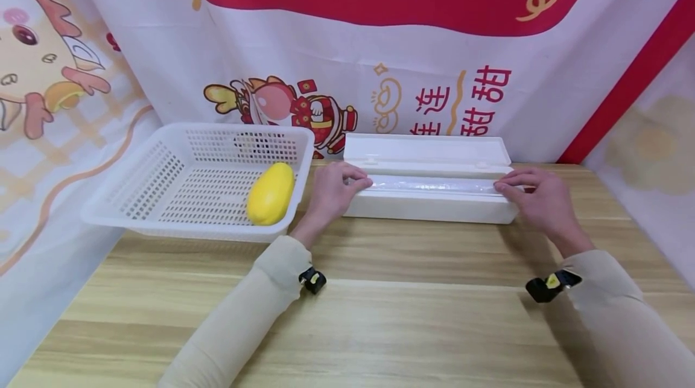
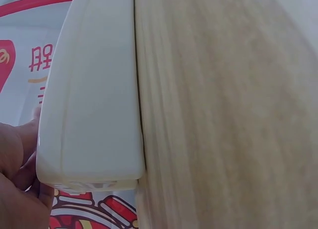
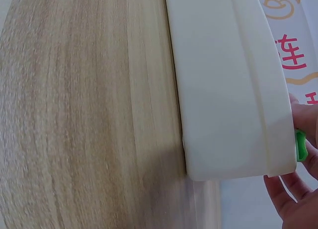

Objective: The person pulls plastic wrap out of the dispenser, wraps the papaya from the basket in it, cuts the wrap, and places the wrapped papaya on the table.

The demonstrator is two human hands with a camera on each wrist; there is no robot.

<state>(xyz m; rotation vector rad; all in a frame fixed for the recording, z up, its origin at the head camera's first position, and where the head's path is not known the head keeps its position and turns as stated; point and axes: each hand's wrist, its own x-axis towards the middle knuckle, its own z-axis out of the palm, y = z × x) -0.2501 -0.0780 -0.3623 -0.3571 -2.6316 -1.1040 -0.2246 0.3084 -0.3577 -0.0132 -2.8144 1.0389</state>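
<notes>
A long white cling film dispenser box lies on the table with its lid raised at the back. Along its opening runs clear cling film. At the left end, my left hand pinches the film between thumb and forefinger. My right hand does likewise at the right end. In the left wrist view the box front hides most of the left fingertips. A small green piece shows by the right fingers in the right wrist view.
Left of the box stands a white perforated plastic basket. A smooth yellow oval fruit lies in it, against the right side. The wood-grain table stretches in front. A printed cloth hangs close behind the box.
</notes>
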